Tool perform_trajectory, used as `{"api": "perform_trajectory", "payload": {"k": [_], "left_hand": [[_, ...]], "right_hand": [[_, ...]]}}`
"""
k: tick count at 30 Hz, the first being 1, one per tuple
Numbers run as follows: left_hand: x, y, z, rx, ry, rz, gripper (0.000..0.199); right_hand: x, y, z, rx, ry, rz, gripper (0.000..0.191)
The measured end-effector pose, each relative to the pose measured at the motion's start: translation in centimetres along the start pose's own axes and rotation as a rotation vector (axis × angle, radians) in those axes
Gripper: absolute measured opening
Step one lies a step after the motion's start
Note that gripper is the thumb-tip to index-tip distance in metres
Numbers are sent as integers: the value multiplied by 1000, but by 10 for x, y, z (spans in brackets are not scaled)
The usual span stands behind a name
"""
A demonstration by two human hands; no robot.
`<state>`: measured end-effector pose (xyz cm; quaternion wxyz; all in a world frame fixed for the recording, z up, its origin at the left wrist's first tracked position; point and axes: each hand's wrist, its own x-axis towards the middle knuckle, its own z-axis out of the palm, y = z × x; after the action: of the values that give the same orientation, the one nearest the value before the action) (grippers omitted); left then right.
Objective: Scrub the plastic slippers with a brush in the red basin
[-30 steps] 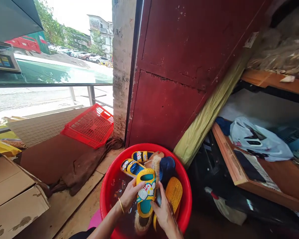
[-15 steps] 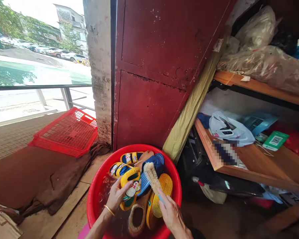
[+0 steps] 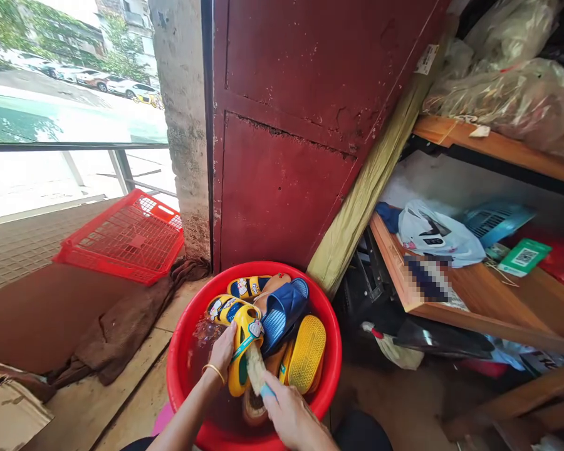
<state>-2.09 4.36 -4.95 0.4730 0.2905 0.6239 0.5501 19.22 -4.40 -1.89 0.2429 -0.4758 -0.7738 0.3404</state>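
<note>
Within the red basin (image 3: 334, 351), murky water (image 3: 205, 335) hides the bottom, and the near rim is cut off from view. A fur-trimmed shoe (image 3: 252, 408) is half covered by the brush (image 3: 254, 369) and the right hand (image 3: 287, 407); can't make out its full shape. Right fingers closed around the brush's blue handle, fingertips mostly out of sight. The brush's pale far end meets the yellow sandal (image 3: 247, 335); can't tell how far it reaches in. Left hand (image 3: 223, 352) clamps that sandal by its side, fingers partly hidden behind it. Sandal is held tilted over the basin: bright yellow, teal band, white cartoon figure on the strap, blurry at this angle. Blue slipper (image 3: 282, 313) just beside it, upturned yellow sole (image 3: 308, 354) further right. Dark item (image 3: 427, 279) on the shelf (image 3: 479, 293) is pixelated, unreadable.
</note>
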Motion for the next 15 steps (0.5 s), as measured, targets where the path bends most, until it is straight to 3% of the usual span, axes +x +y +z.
{"api": "perform_trajectory", "payload": {"k": [4,7,9,11,15], "left_hand": [[-1,-6,4,-18,14,-65,49],[5,-8,3,30,55,-91,54],[11,-10,2,68,82,-100,56],[15,-10,0,113,106,-93,54],[14,-8,-4,248,145,-72,49]], "right_hand": [[49,-32,-3,77,148,-42,44],[52,-41,-12,-13,-49,-24,47],[35,-43,-24,-97,-254,34,47],[7,-42,-36,-174,-376,130,42],[-53,-30,-59,-211,-315,302,43]]}}
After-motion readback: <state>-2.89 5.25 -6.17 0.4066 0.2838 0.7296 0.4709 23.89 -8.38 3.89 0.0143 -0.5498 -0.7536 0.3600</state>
